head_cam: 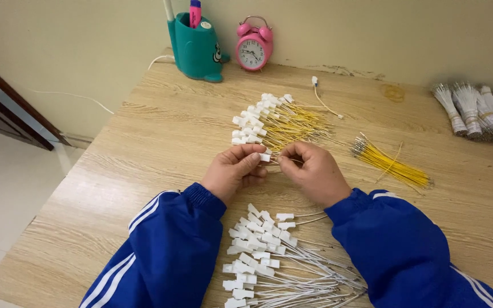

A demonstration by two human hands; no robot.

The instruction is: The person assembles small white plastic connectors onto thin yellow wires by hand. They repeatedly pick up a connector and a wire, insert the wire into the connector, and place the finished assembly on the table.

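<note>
Centrally, left hand (236, 171) pinches a white connector (265, 157); right hand (314, 171) pinches its wire. Yellow-wire pile (275, 122) at 12 o'clock, white-wire pile (269, 256) at 6.

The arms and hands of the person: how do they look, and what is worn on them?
Both arms wear blue jacket sleeves with white side stripes and ribbed blue cuffs. The left hand and right hand are bare: no gloves, rings or watch visible.
</note>
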